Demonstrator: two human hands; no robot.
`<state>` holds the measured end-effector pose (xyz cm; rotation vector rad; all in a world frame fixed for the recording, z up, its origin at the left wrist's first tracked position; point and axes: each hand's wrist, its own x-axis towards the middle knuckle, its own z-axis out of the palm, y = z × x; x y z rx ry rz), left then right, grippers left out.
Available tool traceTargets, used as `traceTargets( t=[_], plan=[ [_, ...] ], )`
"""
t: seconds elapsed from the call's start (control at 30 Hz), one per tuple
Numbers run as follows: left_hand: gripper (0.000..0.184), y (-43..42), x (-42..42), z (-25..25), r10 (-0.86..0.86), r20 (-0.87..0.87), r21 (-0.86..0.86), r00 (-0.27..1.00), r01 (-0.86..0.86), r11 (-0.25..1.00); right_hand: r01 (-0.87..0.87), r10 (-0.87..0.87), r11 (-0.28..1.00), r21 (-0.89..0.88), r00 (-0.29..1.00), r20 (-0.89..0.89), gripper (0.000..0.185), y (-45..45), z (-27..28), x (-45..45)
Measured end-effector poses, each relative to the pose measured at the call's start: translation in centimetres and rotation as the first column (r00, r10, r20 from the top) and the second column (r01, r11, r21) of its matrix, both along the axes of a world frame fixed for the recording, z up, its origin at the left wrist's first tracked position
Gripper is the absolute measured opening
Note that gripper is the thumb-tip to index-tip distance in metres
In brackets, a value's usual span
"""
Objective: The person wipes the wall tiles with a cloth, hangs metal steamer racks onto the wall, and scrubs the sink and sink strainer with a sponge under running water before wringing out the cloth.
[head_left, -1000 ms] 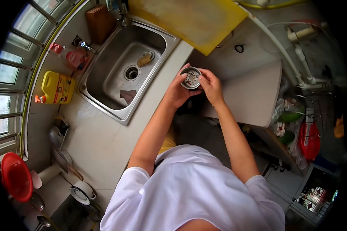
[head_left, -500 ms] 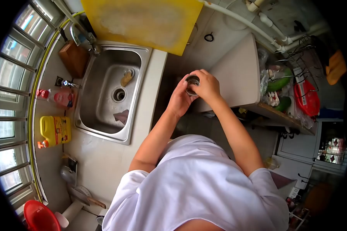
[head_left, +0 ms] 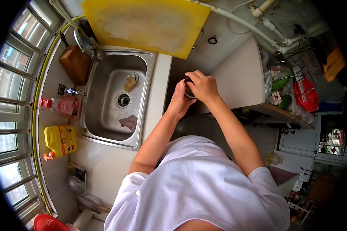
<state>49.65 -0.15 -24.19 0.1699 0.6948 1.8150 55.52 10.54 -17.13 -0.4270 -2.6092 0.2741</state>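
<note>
Between my hands is a small round metal strainer [head_left: 188, 91], right of the sink counter's edge. My left hand [head_left: 179, 101] wraps its left side, thumb along the rim. My right hand [head_left: 203, 87] reaches over it from the right, fingers bent down at its opening; they hide most of the inside, and whether they pinch anything is too small to tell. Left of my hands is the steel sink [head_left: 108, 88], with a brown piece [head_left: 130, 83] near its top, a dark drain hole [head_left: 123, 100] and a dull pink scrap [head_left: 128, 123].
A yellow board [head_left: 146, 25] stands behind the sink. Pink [head_left: 66, 106] and yellow [head_left: 61, 140] bottles and a wooden block [head_left: 76, 64] line the left side. A grey panel [head_left: 239, 77] and a shelf with bagged items and a red package [head_left: 305, 95] are at right.
The view has turned, so the sink appears more upright. My right hand has moved from the strainer's rim to over its opening, covering the bits seen inside before.
</note>
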Motion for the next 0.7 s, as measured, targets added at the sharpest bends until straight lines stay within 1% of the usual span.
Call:
traceTargets(
  t=[0.03,0.1,0.17,0.23,0.3,0.33,0.4,0.43,0.47,0.53,0.57,0.6,0.67,0.7],
  plan=[
    [0.048,0.1,-0.2,-0.1,0.015,-0.029,-0.046,0.999,-0.017,0.999,0.005,-0.005,1.000,-0.002,1.000,0.000,0.029,-0.1,-0.1,-0.1],
    [0.047,0.1,-0.6,-0.2,-0.008,-0.013,-0.043,1.000,0.008,0.999,-0.047,0.044,0.997,-0.066,0.998,-0.039,0.031,-0.2,-0.3,-0.2],
    [0.046,0.2,-0.6,-0.2,-0.036,0.011,-0.038,0.999,0.036,0.999,-0.034,0.030,0.997,-0.067,0.998,-0.057,0.033,0.1,-0.7,0.0],
    [0.047,0.3,-0.5,-0.1,-0.029,0.142,-0.057,0.989,0.037,0.998,-0.021,0.017,0.998,-0.063,0.998,-0.068,0.036,0.4,-0.2,0.3],
    [0.048,0.6,-0.2,-0.7,-0.031,0.157,-0.064,0.987,0.041,0.997,0.016,-0.045,0.987,-0.160,0.983,-0.176,0.027,0.4,0.8,0.5],
    [0.049,0.7,-0.2,-0.9,-0.024,0.159,-0.070,0.987,0.035,0.997,0.020,-0.048,0.987,-0.162,0.983,-0.174,0.027,0.5,1.4,0.9],
    [0.049,0.9,-0.2,-1.5,-0.027,0.154,-0.047,0.988,0.035,0.998,0.188,-0.189,0.977,-0.099,0.982,0.004,0.015,0.2,2.5,2.0],
    [0.047,1.2,-0.1,-1.8,0.005,0.134,-0.012,0.991,-0.004,1.000,0.218,-0.202,0.954,-0.206,0.975,0.093,0.007,0.0,2.8,2.2],
    [0.047,1.5,-0.1,-2.2,0.039,0.115,0.025,0.993,-0.042,0.999,0.221,-0.206,0.953,-0.209,0.974,0.094,0.007,-0.3,2.5,2.5],
    [0.048,1.8,-0.1,-2.4,0.043,0.106,0.047,0.993,-0.048,0.998,0.072,-0.038,0.973,-0.218,0.987,0.156,0.007,-0.7,1.9,2.8],
    [0.051,1.9,0.0,-2.5,0.053,0.097,0.069,0.994,-0.060,0.996,0.069,-0.025,0.973,-0.220,0.981,0.194,0.010,-0.9,1.8,2.8],
    [0.051,2.0,0.1,-2.4,0.047,0.097,0.068,0.994,-0.054,0.996,0.074,-0.031,0.972,-0.221,0.980,0.194,0.010,-0.8,1.4,2.6],
    [0.052,2.1,0.3,-2.0,0.055,0.061,0.094,0.997,-0.060,0.994,0.139,-0.095,0.979,-0.152,0.959,0.266,0.013,-0.6,0.4,2.0],
    [0.052,2.2,0.3,-2.2,0.050,0.060,0.092,0.997,-0.056,0.994,0.155,-0.098,0.977,-0.146,0.937,0.335,0.015,-0.7,0.8,1.7]
  ],
)
